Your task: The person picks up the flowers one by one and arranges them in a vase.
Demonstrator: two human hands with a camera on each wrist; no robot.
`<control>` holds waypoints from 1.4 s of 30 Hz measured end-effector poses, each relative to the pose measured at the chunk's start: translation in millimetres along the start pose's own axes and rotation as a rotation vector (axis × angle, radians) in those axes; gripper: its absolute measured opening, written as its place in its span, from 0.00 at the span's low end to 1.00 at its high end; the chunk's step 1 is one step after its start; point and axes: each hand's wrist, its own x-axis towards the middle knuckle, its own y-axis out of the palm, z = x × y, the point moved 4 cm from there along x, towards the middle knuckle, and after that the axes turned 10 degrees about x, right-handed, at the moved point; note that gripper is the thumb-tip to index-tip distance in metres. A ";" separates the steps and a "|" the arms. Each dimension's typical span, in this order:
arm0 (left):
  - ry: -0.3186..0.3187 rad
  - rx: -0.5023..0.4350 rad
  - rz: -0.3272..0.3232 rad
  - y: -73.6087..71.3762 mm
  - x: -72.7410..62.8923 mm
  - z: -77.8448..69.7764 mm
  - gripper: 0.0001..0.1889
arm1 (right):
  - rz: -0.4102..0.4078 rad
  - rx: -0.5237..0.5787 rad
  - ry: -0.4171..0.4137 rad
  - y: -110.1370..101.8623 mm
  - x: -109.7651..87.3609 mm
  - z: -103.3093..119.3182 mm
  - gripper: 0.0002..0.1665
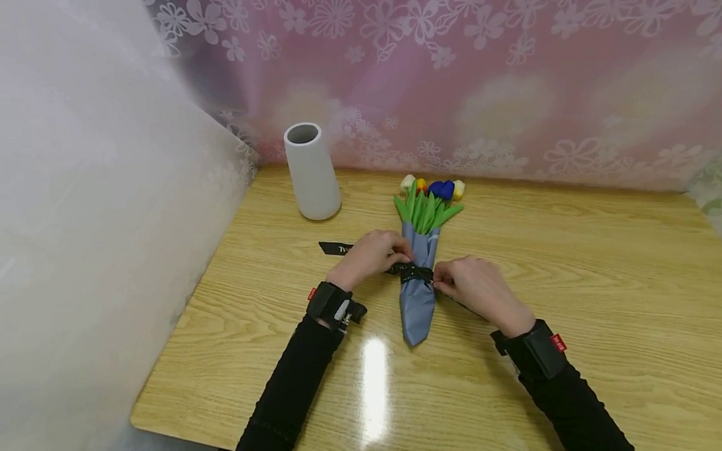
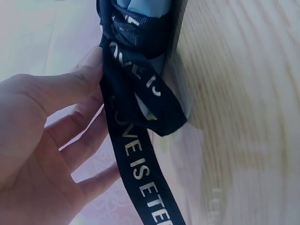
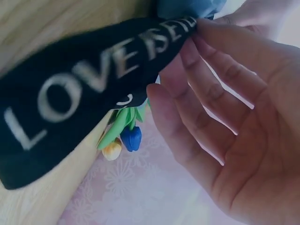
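A bouquet of tulips (image 1: 423,205) in white, orange, yellow and blue lies on the table, its stems wrapped in blue-grey paper (image 1: 417,317). Round the wrap's middle runs a black ribbon (image 1: 416,274) with pale lettering, tied in a bow shape. From the left side, my left hand (image 1: 374,253) pinches the ribbon by the knot; a loop (image 2: 164,110) and a lettered tail (image 2: 140,171) hang beside its fingers. On the other side my right hand (image 1: 474,286) pinches the ribbon's other part (image 3: 93,79) between thumb and fingertips, close against the wrap.
A white vase (image 1: 312,175) stands upright at the back left of the wooden table (image 1: 608,300). Behind the table hangs a pink floral curtain (image 1: 405,85), and a whitish sheet (image 1: 81,190) borders the left side.
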 end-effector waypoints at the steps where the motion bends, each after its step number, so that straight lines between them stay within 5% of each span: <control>1: 0.000 -0.005 0.002 0.0 -0.3 1.4 0.06 | 0.001 0.004 -0.004 -1.1 -0.4 -0.2 0.04; 13: -0.044 -0.035 0.016 -6.4 -4.7 17.8 0.06 | 0.126 0.057 0.053 -11.8 -5.0 -7.0 0.04; 29: -0.127 -0.084 0.050 -9.2 -11.5 38.6 0.06 | 0.273 0.118 0.183 -26.9 -19.5 -42.7 0.07; 42: -0.129 -0.125 0.136 -4.8 -13.7 32.9 0.07 | 0.316 0.118 0.251 -43.2 -27.8 -58.2 0.09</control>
